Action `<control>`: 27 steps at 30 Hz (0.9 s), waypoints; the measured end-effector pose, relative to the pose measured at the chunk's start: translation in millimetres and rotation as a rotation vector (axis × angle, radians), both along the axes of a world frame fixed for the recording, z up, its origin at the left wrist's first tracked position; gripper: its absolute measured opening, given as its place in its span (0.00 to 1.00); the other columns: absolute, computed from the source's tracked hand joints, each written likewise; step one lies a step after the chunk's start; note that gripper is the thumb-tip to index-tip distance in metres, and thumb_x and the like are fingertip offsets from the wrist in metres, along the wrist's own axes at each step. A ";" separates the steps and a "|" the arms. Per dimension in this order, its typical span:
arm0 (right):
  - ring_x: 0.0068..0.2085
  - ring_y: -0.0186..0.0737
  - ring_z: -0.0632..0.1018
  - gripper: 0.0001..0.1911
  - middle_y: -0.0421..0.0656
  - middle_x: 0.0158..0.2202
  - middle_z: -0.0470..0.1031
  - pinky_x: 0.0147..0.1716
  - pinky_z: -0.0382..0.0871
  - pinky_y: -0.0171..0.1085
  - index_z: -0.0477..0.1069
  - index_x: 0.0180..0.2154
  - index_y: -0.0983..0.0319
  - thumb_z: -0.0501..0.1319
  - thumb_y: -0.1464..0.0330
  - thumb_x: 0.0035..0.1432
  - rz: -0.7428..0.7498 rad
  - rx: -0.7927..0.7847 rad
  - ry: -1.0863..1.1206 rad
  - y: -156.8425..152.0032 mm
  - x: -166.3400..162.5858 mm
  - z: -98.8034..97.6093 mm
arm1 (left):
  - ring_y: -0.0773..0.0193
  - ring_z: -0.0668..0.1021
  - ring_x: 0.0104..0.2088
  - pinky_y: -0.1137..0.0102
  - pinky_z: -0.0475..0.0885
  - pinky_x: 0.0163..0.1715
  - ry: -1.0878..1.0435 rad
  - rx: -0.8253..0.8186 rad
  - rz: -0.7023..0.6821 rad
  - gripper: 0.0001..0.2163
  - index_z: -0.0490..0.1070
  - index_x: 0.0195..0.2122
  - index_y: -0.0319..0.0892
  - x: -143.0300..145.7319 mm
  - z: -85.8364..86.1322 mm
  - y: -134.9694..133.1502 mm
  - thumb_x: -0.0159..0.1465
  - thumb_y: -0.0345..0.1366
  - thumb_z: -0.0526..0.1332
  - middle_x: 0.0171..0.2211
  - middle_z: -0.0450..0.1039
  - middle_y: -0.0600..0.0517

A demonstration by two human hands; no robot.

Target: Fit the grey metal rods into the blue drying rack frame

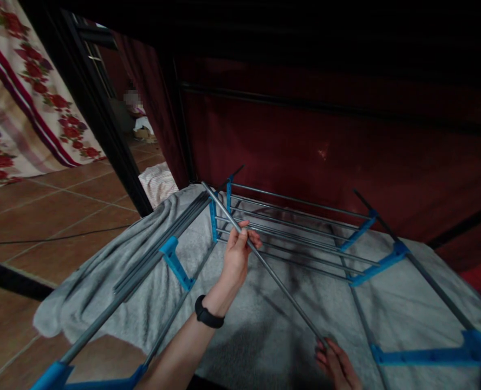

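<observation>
A long grey metal tube (283, 287) slants across the middle of the view, its far end up and to the left. My left hand (240, 246), with a black band on its wrist, pinches the tube near its upper part. Around the lower end of the same tube my right hand (335, 362) is closed at the bottom of the view. Both hands hold it above a partly assembled rack with blue plastic brackets (381, 265). Several thin rods (297, 208) span the rack's far brackets. More loose tubes (163, 246) lie in a bundle to the left.
A grey blanket (102, 292) covers the surface under the rack. Black frame posts (114, 124) and a dark red curtain (289, 146) stand beyond. At left are a tiled floor (78, 208), a cable (62, 236) and a floral cloth (33, 92). Another person, blurred, is in the background.
</observation>
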State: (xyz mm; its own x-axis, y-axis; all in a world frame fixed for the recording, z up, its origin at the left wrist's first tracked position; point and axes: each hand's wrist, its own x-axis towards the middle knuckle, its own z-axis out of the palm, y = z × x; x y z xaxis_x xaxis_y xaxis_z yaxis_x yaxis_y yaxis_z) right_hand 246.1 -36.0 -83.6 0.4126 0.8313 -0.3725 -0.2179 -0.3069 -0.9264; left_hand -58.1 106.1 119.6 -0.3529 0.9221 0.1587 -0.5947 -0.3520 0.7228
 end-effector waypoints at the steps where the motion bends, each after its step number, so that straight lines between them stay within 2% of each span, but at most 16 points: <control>1: 0.36 0.55 0.87 0.44 0.49 0.36 0.87 0.37 0.86 0.49 0.82 0.37 0.59 0.81 0.36 0.24 0.033 -0.028 0.014 2.3 1.2 -2.3 | 0.64 0.79 0.31 0.67 0.73 0.35 -0.002 0.015 -0.003 0.21 0.73 0.52 0.43 0.4 4.1 1.4 0.65 0.48 0.74 0.33 0.79 0.54; 3: 0.36 0.57 0.87 0.44 0.51 0.37 0.88 0.37 0.86 0.51 0.82 0.37 0.58 0.81 0.35 0.22 0.080 -0.069 0.029 6.7 -1.1 -5.7 | 0.64 0.79 0.31 0.68 0.73 0.34 0.009 0.038 -0.035 0.21 0.72 0.53 0.43 5.2 12.3 2.2 0.66 0.49 0.73 0.33 0.79 0.53; 6: 0.39 0.59 0.88 0.44 0.53 0.41 0.89 0.41 0.87 0.53 0.84 0.40 0.58 0.80 0.34 0.27 0.154 -0.077 0.043 10.2 -19.3 -8.3 | 0.64 0.79 0.32 0.68 0.73 0.34 0.073 0.034 -0.139 0.21 0.72 0.55 0.44 24.2 17.2 -4.9 0.69 0.52 0.70 0.34 0.79 0.53; 9: 0.43 0.60 0.88 0.42 0.52 0.43 0.89 0.46 0.86 0.55 0.85 0.42 0.56 0.78 0.33 0.34 0.247 -0.028 0.048 10.6 -48.9 -9.2 | 0.64 0.78 0.30 0.67 0.72 0.34 0.206 -0.012 -0.267 0.23 0.71 0.55 0.44 49.0 8.1 -20.5 0.71 0.56 0.67 0.34 0.78 0.52; 12: 0.49 0.61 0.88 0.41 0.51 0.46 0.89 0.53 0.84 0.55 0.86 0.41 0.54 0.77 0.32 0.34 0.309 0.024 -0.022 12.4 -73.3 -6.2 | 0.66 0.72 0.26 0.69 0.67 0.29 0.395 -0.056 -0.370 0.24 0.72 0.55 0.44 62.4 -4.2 -33.9 0.71 0.59 0.64 0.30 0.74 0.55; 16: 0.56 0.59 0.85 0.38 0.50 0.52 0.88 0.60 0.80 0.53 0.87 0.43 0.54 0.76 0.34 0.40 0.343 0.090 -0.129 22.7 -78.7 10.9 | 0.64 0.70 0.28 0.69 0.65 0.30 0.669 -0.049 -0.355 0.21 0.77 0.51 0.44 54.3 -4.2 -34.4 0.72 0.57 0.61 0.28 0.69 0.56; 18: 0.54 0.57 0.85 0.35 0.49 0.50 0.88 0.58 0.80 0.52 0.87 0.43 0.54 0.75 0.35 0.43 0.290 0.126 -0.140 30.9 -72.4 24.0 | 0.63 0.73 0.31 0.69 0.67 0.32 0.802 -0.021 -0.364 0.20 0.78 0.50 0.43 46.7 -0.9 -29.4 0.73 0.54 0.61 0.28 0.70 0.55; 20: 0.48 0.54 0.85 0.33 0.49 0.47 0.88 0.51 0.82 0.50 0.86 0.41 0.54 0.75 0.36 0.44 0.207 0.164 -0.129 40.0 -64.0 38.2 | 0.61 0.75 0.33 0.68 0.69 0.35 0.934 0.000 -0.394 0.18 0.79 0.47 0.43 41.3 -0.9 -24.5 0.72 0.52 0.60 0.30 0.75 0.53; 23: 0.43 0.51 0.84 0.32 0.48 0.44 0.87 0.42 0.81 0.46 0.84 0.41 0.55 0.77 0.39 0.43 0.084 0.218 -0.068 52.5 -50.1 59.6 | 0.59 0.79 0.35 0.67 0.71 0.38 1.174 -0.015 -0.398 0.14 0.79 0.40 0.45 36.8 -9.6 -20.6 0.72 0.48 0.60 0.34 0.80 0.51; 27: 0.44 0.48 0.84 0.30 0.47 0.47 0.87 0.45 0.82 0.46 0.83 0.47 0.55 0.79 0.44 0.47 -0.004 0.285 0.052 64.5 -31.7 83.6 | 0.54 0.85 0.43 0.65 0.75 0.46 1.504 -0.047 -0.366 0.09 0.81 0.43 0.48 28.5 -27.6 -18.8 0.71 0.39 0.61 0.41 0.85 0.48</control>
State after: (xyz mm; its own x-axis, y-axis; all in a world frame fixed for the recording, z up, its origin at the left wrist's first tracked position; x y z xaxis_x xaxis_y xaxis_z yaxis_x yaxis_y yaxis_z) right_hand 214.4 28.5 0.0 0.4026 0.9038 -0.1451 -0.2677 -0.0353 -0.9628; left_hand -29.5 87.3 91.9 0.3384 0.9337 0.1174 0.6202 -0.3151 0.7184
